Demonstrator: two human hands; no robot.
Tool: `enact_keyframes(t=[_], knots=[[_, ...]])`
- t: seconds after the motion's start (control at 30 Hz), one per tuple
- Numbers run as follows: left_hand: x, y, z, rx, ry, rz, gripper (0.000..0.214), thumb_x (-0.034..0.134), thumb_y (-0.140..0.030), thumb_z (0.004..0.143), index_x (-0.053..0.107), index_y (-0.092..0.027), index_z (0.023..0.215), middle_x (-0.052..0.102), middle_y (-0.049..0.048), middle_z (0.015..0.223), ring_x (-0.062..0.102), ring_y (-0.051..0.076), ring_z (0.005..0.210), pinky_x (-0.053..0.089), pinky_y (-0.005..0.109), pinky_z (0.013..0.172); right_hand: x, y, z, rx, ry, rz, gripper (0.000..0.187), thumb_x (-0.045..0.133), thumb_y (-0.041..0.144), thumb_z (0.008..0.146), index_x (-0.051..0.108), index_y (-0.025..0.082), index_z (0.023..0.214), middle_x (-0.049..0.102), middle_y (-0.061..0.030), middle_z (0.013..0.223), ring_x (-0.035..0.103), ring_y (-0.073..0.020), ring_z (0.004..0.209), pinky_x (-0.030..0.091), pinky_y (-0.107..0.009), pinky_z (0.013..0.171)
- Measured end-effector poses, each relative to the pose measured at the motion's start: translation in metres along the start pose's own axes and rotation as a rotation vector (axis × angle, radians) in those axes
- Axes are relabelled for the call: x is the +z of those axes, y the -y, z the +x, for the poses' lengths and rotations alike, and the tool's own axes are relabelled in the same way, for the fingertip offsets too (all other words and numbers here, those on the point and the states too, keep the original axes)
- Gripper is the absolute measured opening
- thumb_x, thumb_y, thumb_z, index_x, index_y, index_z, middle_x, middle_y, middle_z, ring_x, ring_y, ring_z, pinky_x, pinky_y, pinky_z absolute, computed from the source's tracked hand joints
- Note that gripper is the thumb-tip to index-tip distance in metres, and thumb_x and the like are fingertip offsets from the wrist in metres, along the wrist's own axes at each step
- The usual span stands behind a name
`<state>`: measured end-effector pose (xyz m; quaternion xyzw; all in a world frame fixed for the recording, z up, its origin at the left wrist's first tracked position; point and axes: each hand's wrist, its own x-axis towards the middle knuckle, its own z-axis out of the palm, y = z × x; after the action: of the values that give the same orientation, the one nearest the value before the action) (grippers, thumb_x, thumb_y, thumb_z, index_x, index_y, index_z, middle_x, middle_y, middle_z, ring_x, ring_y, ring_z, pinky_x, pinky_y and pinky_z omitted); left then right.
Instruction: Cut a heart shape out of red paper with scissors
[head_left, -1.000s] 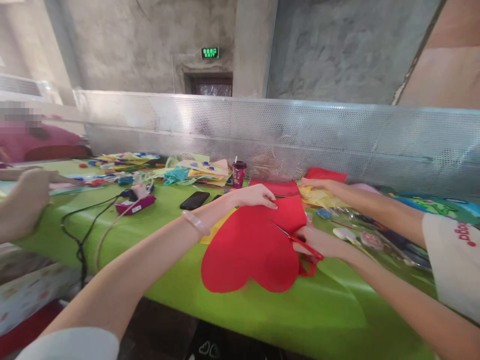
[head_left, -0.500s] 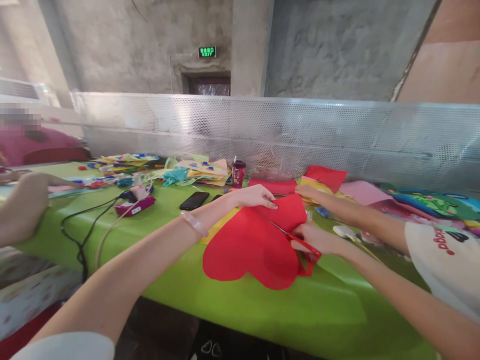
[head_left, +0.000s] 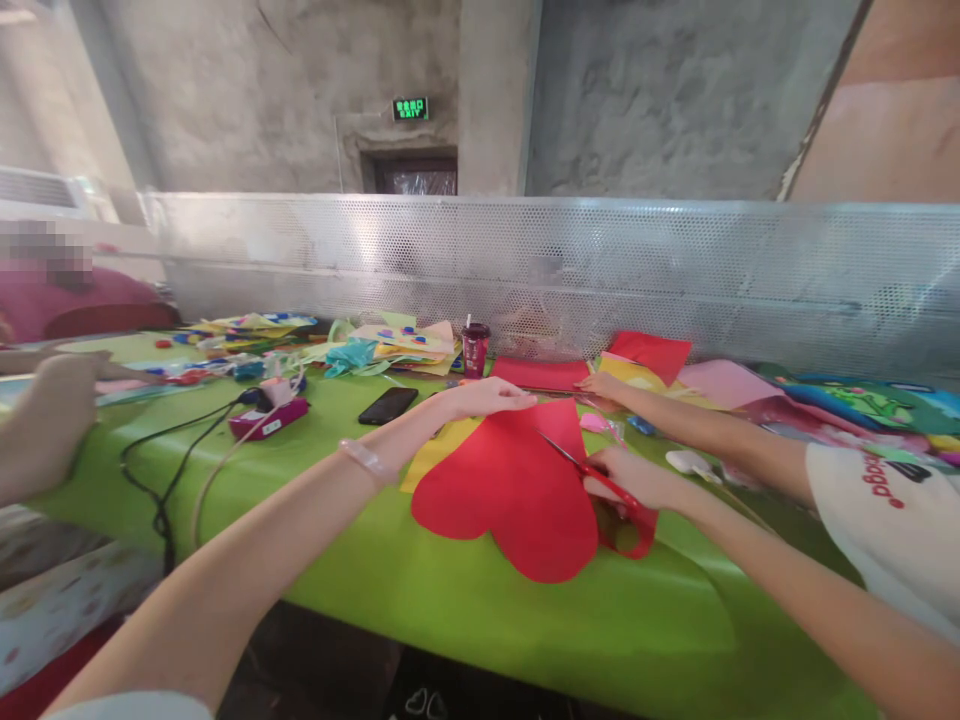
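A sheet of red paper (head_left: 495, 495), its near side rounded into two heart lobes, is held just above the table. My left hand (head_left: 504, 396) pinches its far edge. My right hand (head_left: 626, 476) is closed round the red handles of a pair of scissors (head_left: 609, 484). Their blades lie over the paper and point up and left, toward my left hand. A curled red strip (head_left: 637, 535) hangs below my right hand. Under the sheet's left side shows a piece of yellow paper (head_left: 437, 450).
On the green table (head_left: 420, 590) lie a black phone (head_left: 388, 405), a magenta power strip (head_left: 268, 418) with cables and a dark cup (head_left: 475, 348) with a straw. A co-worker's hand (head_left: 604, 387) reaches in from the right near red and yellow sheets. Another person's arm (head_left: 49, 420) rests at left.
The red paper has turned and its far flap now lies differently. My left hand has shifted slightly left and down. The red strip hangs out farther to the right.
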<state>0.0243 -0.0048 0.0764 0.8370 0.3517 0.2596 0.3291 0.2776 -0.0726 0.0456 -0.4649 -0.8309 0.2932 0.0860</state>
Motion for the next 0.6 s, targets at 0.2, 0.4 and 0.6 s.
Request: enact_keyframes(t=[0.2,0.4,0.6], knots=[[0.006,0.009,-0.021,0.119,0.029,-0.138,0.069,0.066,-0.023,0.072,0.038,-0.026,0.135,0.039,0.0063,0.141,0.041,0.022,0.124,0.035,0.031,0.095,0.000,-0.001,-0.003,0.017,-0.003,0.068,0.015,0.043,0.019,0.070,0.042,0.019,0.054,0.047,0.0033,0.043,0.051,-0.0113,0.040,0.037,-0.020,0.039],[0.002,-0.001,-0.036,0.152,0.143,-0.131,0.057,0.067,-0.026,0.074,0.049,-0.032,0.128,0.045,0.0021,0.137,0.040,0.026,0.123,0.036,0.036,0.096,-0.003,0.000,-0.007,0.068,0.032,0.132,0.013,0.039,0.016,0.062,0.044,0.019,0.051,0.046,0.0032,0.040,0.050,-0.0107,0.040,0.039,-0.020,0.041],[0.001,-0.014,-0.043,0.096,0.291,-0.212,0.056,0.064,-0.024,0.076,0.047,-0.032,0.129,0.052,0.0007,0.130,0.050,0.022,0.114,0.042,0.031,0.089,-0.004,0.007,-0.011,0.088,0.060,0.177,0.010,0.041,0.018,0.064,0.049,0.019,0.058,0.051,0.0022,0.046,0.047,-0.0097,0.039,0.040,-0.021,0.041]])
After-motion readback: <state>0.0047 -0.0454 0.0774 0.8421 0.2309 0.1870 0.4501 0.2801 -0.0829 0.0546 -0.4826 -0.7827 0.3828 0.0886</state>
